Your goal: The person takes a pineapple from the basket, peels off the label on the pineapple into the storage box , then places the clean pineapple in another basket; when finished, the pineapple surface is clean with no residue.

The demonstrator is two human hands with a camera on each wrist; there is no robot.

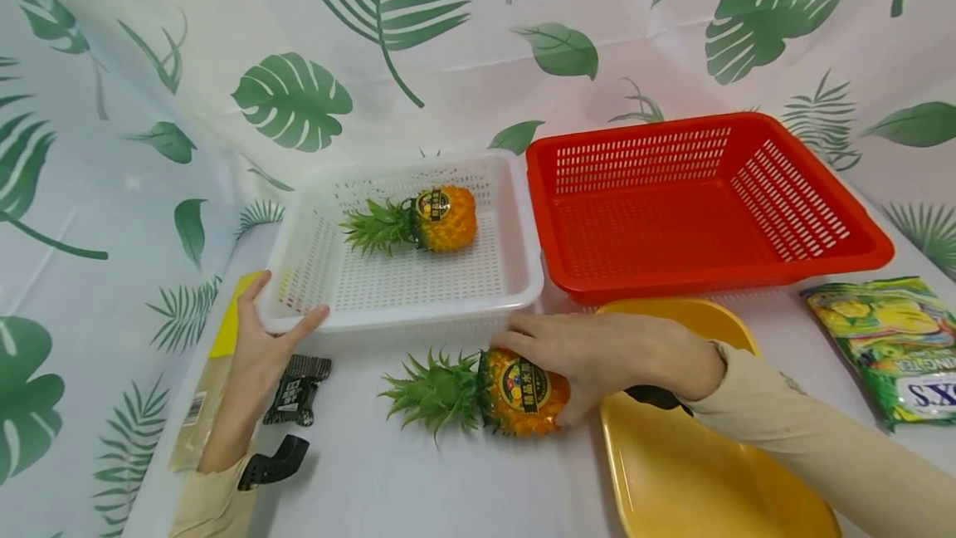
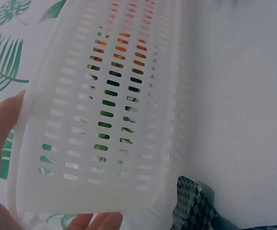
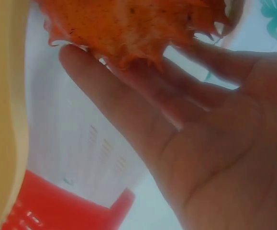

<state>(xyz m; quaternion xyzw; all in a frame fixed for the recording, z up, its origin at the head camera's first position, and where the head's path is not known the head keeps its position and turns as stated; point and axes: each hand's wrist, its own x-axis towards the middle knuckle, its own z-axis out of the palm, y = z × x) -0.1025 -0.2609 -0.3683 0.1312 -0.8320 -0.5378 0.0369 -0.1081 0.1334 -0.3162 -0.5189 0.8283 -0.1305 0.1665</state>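
Over the body of a small pineapple [image 1: 515,388] on the table, my right hand [image 1: 597,351] has its fingers on the far side and its thumb on the near side. The fruit wears a black and gold label, and its green crown points left. In the right wrist view, the fingers meet its orange spiky skin [image 3: 128,28]. My left hand [image 1: 265,347] holds the front left corner of the white basket [image 1: 426,318], its fingers spread along the rim. Inside that basket lies another labelled pineapple [image 1: 446,218], crown to the left.
A red basket [image 1: 635,272] stands right of the white one. Before it lies a yellow tray [image 1: 672,471], partly under my right forearm. A green printed bag [image 1: 889,347] is at far right. Beside my left hand are a black packet [image 1: 297,388] and a yellow-topped package [image 1: 224,339].
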